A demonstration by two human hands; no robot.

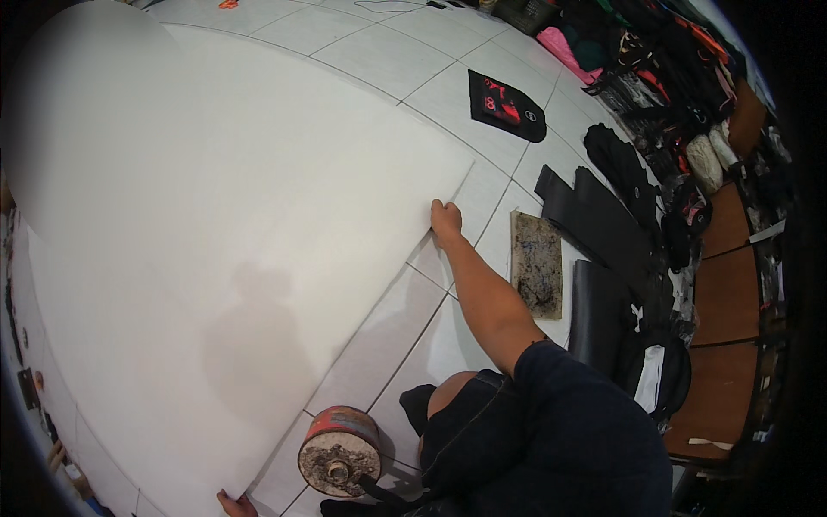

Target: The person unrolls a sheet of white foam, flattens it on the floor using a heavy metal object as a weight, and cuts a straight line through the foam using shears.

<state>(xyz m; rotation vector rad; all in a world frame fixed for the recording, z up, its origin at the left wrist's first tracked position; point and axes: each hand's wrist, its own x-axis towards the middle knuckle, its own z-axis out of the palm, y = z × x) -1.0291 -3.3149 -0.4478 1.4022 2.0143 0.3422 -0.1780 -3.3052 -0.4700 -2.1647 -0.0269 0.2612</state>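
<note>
A very large white sheet (pixel 172 215) covers most of the left and middle of the view, and my shadow falls on it. My right hand (pixel 446 221) pinches its near edge close to the right corner, fingers closed. Down at the lower border, my left hand (pixel 236 504) is closed on the same edge; only part of this hand shows. Between my hands, beside the sheet's edge, stands a round red tin (pixel 339 450) with a dirty, crusted top and a central spout.
A stained rectangular board (pixel 536 265) lies right of my right forearm. Beyond it are black sheets of material (pixel 599 207) and brown panels (pixel 728 297). A black piece with red print (pixel 506 105) rests on the tiled floor (pixel 379 53). Bags and fabric (pixel 672 77) pile up at the far right.
</note>
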